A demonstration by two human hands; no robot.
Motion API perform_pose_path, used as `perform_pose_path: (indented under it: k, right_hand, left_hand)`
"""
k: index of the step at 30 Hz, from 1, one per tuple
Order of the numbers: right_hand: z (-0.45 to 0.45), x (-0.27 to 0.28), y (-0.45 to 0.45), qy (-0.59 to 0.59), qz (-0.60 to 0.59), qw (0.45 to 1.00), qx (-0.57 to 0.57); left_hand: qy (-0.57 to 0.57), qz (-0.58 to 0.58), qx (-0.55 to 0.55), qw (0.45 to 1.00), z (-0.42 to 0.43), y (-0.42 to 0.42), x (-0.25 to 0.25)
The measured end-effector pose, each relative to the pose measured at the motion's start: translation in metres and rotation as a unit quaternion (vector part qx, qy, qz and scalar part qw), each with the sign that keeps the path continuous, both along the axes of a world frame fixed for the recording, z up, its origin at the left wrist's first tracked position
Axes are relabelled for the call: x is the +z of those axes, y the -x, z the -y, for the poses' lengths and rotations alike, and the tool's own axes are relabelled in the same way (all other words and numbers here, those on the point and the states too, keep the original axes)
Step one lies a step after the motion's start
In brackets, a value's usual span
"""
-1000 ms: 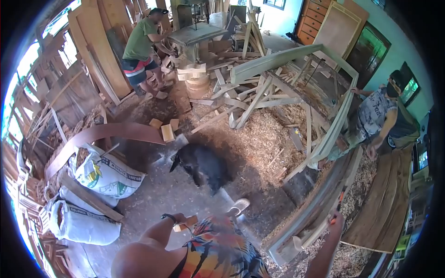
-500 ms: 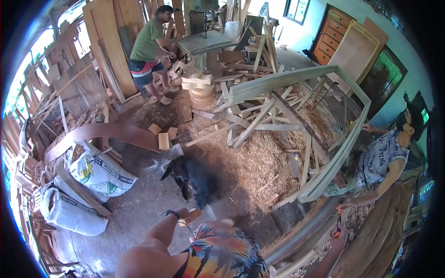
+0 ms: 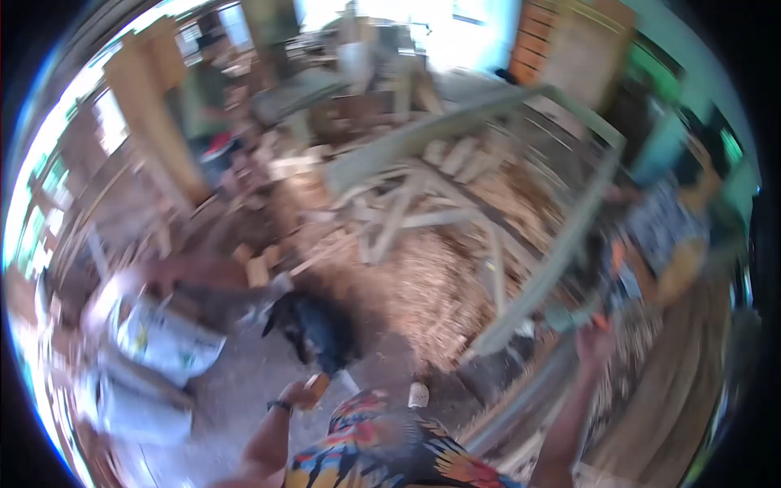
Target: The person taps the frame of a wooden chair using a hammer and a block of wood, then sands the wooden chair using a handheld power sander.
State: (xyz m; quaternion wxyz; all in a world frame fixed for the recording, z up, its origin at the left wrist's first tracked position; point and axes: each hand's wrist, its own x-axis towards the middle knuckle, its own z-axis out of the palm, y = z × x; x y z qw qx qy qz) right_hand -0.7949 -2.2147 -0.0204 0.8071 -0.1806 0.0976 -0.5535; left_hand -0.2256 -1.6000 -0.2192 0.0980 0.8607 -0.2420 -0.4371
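Down in front of my torso, my left hand [image 3: 301, 395] is closed around a small wooden block [image 3: 318, 385]. My right hand [image 3: 596, 346] reaches out to the right, its fingers wrapped around an orange-handled tool [image 3: 600, 320]; blur hides the tool's kind. Another orange patch [image 3: 616, 254] shows just beyond it, close to a co-worker [image 3: 671, 220] in a patterned sleeveless top. Whether that patch belongs to the same tool, I cannot tell. Beyond my left hand, a black dog [image 3: 317, 329] is on the floor.
A large wooden frame [image 3: 561, 252] leans over wood scraps and shavings [image 3: 435, 293]. White sacks [image 3: 167, 342] stand at the left. Long boards [image 3: 675, 382] lie at the right. Another person [image 3: 203, 106] is near a machine table [image 3: 301, 93] at the back.
My view has shifted and blurred. My right hand has moved up and outward with the orange-handled tool, toward the co-worker, whose arm is now raised. My left hand still holds the wooden block.
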Motion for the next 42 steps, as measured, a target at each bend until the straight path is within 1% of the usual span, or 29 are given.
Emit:
perform_pose_path:
  k: [1,2,3,4,5,8,9,10,11,13,14,15,16,17,18,19,20,22,25,26,28,29,30,31,32,34,37,39,42]
  right_hand:
    - [-0.010,0.032,-0.015,-0.035,-0.040,0.998,-0.019]
    - [-0.031,0.070,-0.037,0.090,-0.105,0.990,-0.006]
    - [-0.038,0.077,-0.048,0.026,-0.037,0.999,0.009]
    - [-0.017,0.034,-0.036,0.008,-0.076,0.997,0.020]
    - [-0.026,0.032,-0.057,-0.034,-0.134,0.990,-0.041]
    - [-0.069,-0.015,-0.092,-0.098,-0.203,0.954,0.198]
    - [-0.105,-0.007,-0.108,0.078,-0.522,0.824,0.208]
    - [-0.135,-0.031,-0.126,0.035,-0.508,0.824,0.249]
    - [-0.153,-0.031,-0.124,-0.008,-0.355,0.815,0.458]
    - [-0.207,-0.075,-0.157,0.042,-0.375,0.696,0.611]
    - [-0.240,-0.104,-0.172,0.034,-0.361,0.682,0.635]
    - [-0.271,-0.138,-0.184,-0.078,-0.118,0.722,0.677]
    - [-0.305,-0.156,-0.192,-0.201,0.126,0.701,0.672]
    - [-0.307,-0.111,-0.206,-0.205,-0.026,0.757,0.620]
    - [-0.303,-0.058,-0.217,-0.197,-0.179,0.791,0.552]
    - [-0.301,-0.093,-0.218,0.106,-0.451,0.710,0.530]
    - [-0.314,-0.132,-0.236,-0.244,-0.309,0.757,0.522]
    - [-0.281,-0.091,-0.242,-0.320,-0.346,0.687,0.553]
    - [-0.255,-0.135,-0.235,-0.392,-0.341,0.667,0.534]
    - [-0.250,-0.134,-0.230,-0.371,-0.391,0.651,0.534]
    - [-0.245,-0.147,-0.220,-0.341,-0.497,0.583,0.544]
    - [-0.245,-0.174,-0.202,-0.229,-0.509,0.627,0.544]
    - [-0.237,-0.215,-0.184,-0.095,-0.510,0.664,0.539]
    - [-0.227,-0.267,-0.161,0.208,-0.564,0.612,0.514]
    - [-0.219,-0.262,-0.147,0.219,-0.587,0.573,0.528]
    - [-0.214,-0.201,-0.128,0.101,-0.623,0.516,0.579]
    - [-0.224,-0.170,-0.109,0.129,-0.636,0.487,0.585]
    - [-0.240,-0.148,-0.113,0.172,-0.634,0.479,0.582]
    - [-0.263,-0.120,-0.127,0.260,-0.614,0.480,0.570]
  left_hand:
    - [0.059,-0.043,0.002,0.997,-0.003,0.001,-0.021]
    - [0.102,-0.068,-0.004,0.992,0.009,0.006,-0.020]
    - [0.140,-0.099,-0.004,0.985,0.013,0.007,-0.020]
    - [0.214,0.090,-0.264,0.936,0.016,0.006,-0.035]
    - [0.067,0.012,-0.091,0.994,0.023,0.010,-0.046]
    - [0.102,-0.006,0.035,0.994,0.076,0.074,0.041]
    - [0.123,-0.050,0.053,0.990,0.082,0.081,0.040]
    - [0.121,-0.046,0.062,0.990,0.093,0.098,0.060]
    - [0.138,-0.080,0.087,0.983,0.115,0.123,0.101]
    - [0.218,-0.180,0.182,0.942,0.139,0.152,0.137]
    - [0.281,-0.238,0.249,0.896,0.138,0.164,0.145]
    - [0.319,-0.258,0.238,0.880,0.156,0.180,0.169]
    - [0.356,-0.274,0.239,0.861,0.157,0.195,0.191]
    - [0.355,-0.270,0.254,0.859,0.156,0.196,0.196]
    - [0.315,-0.230,0.196,0.900,0.151,0.199,0.200]
    - [0.271,-0.189,0.136,0.934,0.144,0.201,0.204]
    - [0.268,-0.186,0.146,0.934,0.136,0.201,0.206]
    - [0.200,-0.186,0.134,0.953,0.118,0.196,0.206]
    - [0.155,-0.042,0.081,0.984,0.066,0.193,0.173]
    - [0.114,0.052,0.027,0.992,0.049,0.192,0.164]
    - [0.106,0.126,0.075,0.983,-0.008,0.199,0.107]
    - [-0.001,0.057,0.013,0.998,-0.039,0.191,0.063]
    - [0.071,0.185,-0.115,0.973,-0.114,0.200,-0.056]
    - [0.131,0.219,-0.141,0.957,-0.125,0.210,-0.048]
    - [0.072,0.176,-0.206,0.960,-0.134,0.215,-0.046]
    - [0.105,0.106,-0.234,0.961,-0.181,0.240,-0.069]
    - [0.064,-0.110,0.085,0.988,-0.208,0.260,-0.073]
    - [0.059,-0.191,0.269,0.942,-0.216,0.264,-0.074]
    - [0.069,-0.238,0.412,0.877,-0.236,0.255,-0.085]
